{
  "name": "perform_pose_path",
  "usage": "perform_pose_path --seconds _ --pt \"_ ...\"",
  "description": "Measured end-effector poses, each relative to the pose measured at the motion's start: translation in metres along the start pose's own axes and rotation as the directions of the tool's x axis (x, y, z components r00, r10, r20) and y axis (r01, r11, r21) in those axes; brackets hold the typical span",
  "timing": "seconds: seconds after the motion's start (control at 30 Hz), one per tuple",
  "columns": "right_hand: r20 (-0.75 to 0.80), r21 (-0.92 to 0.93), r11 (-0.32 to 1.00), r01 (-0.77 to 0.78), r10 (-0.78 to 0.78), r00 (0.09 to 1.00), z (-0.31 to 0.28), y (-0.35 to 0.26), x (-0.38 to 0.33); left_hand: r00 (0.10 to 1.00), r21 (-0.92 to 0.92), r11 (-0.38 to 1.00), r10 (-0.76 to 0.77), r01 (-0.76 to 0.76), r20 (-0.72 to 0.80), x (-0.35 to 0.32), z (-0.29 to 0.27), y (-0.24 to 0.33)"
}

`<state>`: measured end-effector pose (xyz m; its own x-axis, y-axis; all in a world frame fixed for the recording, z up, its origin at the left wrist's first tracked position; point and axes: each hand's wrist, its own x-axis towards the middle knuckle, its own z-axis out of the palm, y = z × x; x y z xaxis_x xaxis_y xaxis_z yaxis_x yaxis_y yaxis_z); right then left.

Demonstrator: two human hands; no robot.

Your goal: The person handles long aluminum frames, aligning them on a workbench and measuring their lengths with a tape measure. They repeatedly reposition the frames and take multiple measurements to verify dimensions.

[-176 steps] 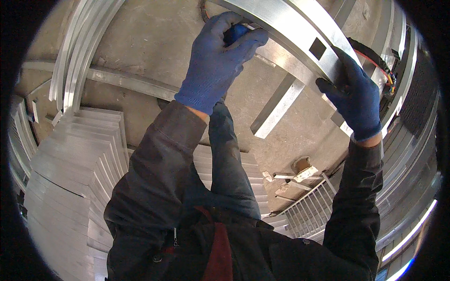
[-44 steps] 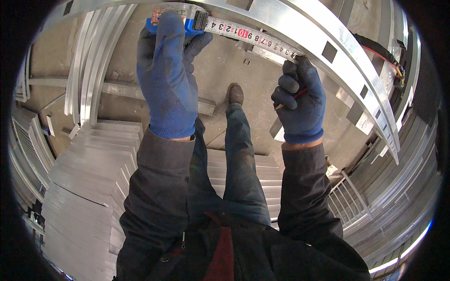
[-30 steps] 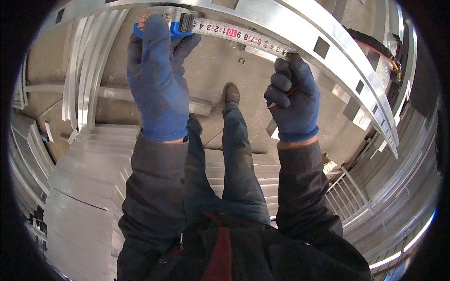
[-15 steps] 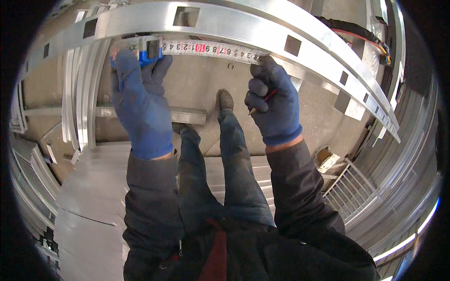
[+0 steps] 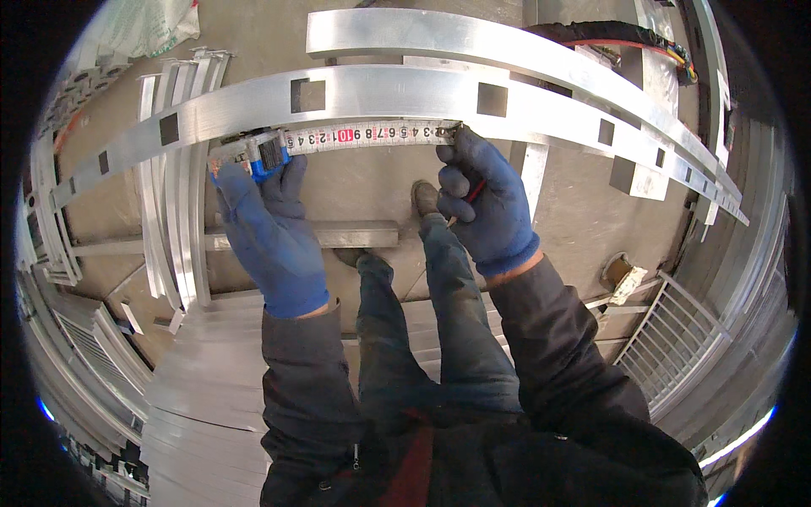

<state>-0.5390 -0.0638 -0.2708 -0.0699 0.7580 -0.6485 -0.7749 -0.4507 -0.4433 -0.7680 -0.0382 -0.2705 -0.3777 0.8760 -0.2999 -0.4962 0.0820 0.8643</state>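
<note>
A long aluminium bar (image 5: pixel 397 89) with square punched holes runs across the upper part of the view. A tape measure's white blade (image 5: pixel 363 133) is stretched along the bar's near edge. My left hand (image 5: pixel 266 224), in a blue glove, grips the blue tape measure case (image 5: pixel 263 154) at the blade's left end. My right hand (image 5: pixel 481 198), also gloved, pinches the blade's hook end against the bar and holds a thin red pencil (image 5: pixel 475 191) between its fingers.
A second aluminium bar (image 5: pixel 507 42) lies beyond the first. Stacks of aluminium profiles (image 5: pixel 203 397) lie on the floor at lower left, more strips (image 5: pixel 173 203) stand at left, a railing panel (image 5: pixel 676 329) at right. My legs and shoe (image 5: pixel 425 198) are below.
The view has shifted, bringing the bar lower and more central. Both hands moved left along the bar with the tape, and the drawn-out blade between them is now level.
</note>
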Motion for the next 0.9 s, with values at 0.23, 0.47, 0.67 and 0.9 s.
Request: perform_pose_path --seconds 0.23,0.47,0.67,0.9 --pt "-0.045 0.004 1.0 0.005 -0.005 0.999 0.005 0.0 -0.003 0.997 -0.088 0.996 0.035 -0.029 0.069 0.002 -0.006 -0.003" --pt "-0.001 -0.037 0.999 -0.011 0.011 1.0 0.001 -0.001 -0.003 0.998 -0.153 0.988 -0.02 0.029 0.059 0.003 -0.014 -0.004" --pt "0.066 -0.789 0.592 0.166 -0.187 0.98 0.019 -0.032 -0.054 0.974 -0.245 0.944 -0.204 0.222 0.1 -0.001 -0.027 0.002" --pt "0.803 -0.534 -0.669 0.517 -0.209 0.559 0.045 -0.137 -0.055 0.876 -0.013 0.897 -0.429 0.442 0.22 -0.014 -0.012 -0.006"
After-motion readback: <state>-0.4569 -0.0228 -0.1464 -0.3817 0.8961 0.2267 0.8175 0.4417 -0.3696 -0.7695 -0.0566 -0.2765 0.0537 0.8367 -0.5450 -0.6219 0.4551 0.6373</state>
